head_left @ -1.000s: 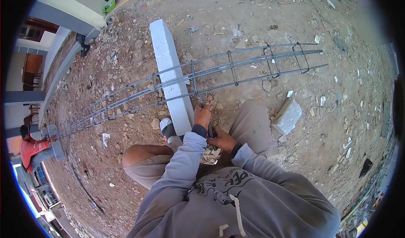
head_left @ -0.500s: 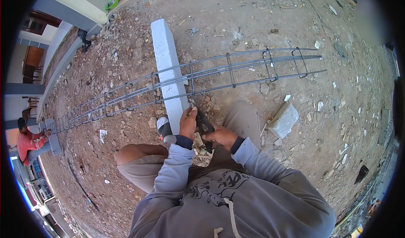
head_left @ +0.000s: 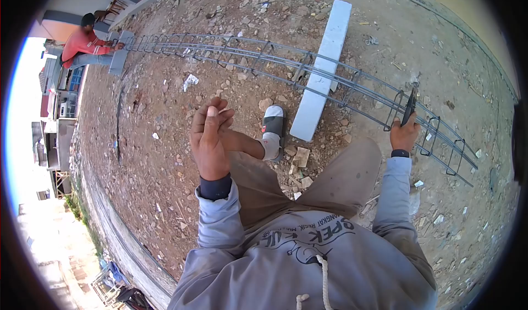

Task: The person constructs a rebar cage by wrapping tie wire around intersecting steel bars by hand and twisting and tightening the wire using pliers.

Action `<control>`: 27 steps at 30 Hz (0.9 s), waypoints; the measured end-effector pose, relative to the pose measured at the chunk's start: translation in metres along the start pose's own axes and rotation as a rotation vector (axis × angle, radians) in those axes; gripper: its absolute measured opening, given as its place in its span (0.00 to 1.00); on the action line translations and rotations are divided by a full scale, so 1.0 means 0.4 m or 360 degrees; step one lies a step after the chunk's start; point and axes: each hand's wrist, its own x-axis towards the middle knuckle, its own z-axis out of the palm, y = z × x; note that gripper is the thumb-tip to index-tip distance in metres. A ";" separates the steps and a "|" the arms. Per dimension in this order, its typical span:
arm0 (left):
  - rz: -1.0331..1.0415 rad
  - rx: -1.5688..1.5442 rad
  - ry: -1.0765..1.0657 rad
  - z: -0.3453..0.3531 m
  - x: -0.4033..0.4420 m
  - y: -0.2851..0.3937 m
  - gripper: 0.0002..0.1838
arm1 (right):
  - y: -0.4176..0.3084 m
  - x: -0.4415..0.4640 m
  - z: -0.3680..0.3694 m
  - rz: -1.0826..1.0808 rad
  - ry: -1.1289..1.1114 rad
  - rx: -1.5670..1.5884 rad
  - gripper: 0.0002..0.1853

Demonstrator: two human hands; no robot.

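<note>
My right hand (head_left: pixel 404 135) is closed around dark-handled pliers (head_left: pixel 410 107), their jaws pointing away from me. It is over the near right part of a long rebar cage (head_left: pixel 352 84), made of several bars with square stirrups. My left hand (head_left: pixel 212 139) is raised to the left above my knee, apart from the cage. Its fingers are curled with the thumb against them; anything pinched there is too small to make out. A pale block beam (head_left: pixel 316 95) lies crosswise under the cage.
A person in a red top (head_left: pixel 82 47) squats at the cage's far end beside grey blocks (head_left: pixel 122 51). My foot in a sandal (head_left: pixel 273 124) is close to the pale beam. Broken stones (head_left: pixel 300 158) and rubble cover the ground.
My hands have come apart: the right went right with the pliers to the cage, the left rose leftward. My view has turned left, so the cage appears shifted and tilted.
</note>
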 end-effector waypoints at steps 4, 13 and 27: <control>0.0235 0.0108 0.0394 -0.146 -0.018 0.040 0.19 | 0.066 -0.005 0.021 -0.0152 0.0002 -0.0206 0.34; -0.0137 0.0614 0.0320 -0.359 0.137 -0.363 0.13 | 0.119 -0.067 0.004 -0.0204 0.0002 -0.0112 0.30; 0.0157 0.2261 -0.0924 -0.416 0.405 -0.928 0.15 | -0.085 -0.262 -0.112 0.0054 -0.0041 -0.0405 0.22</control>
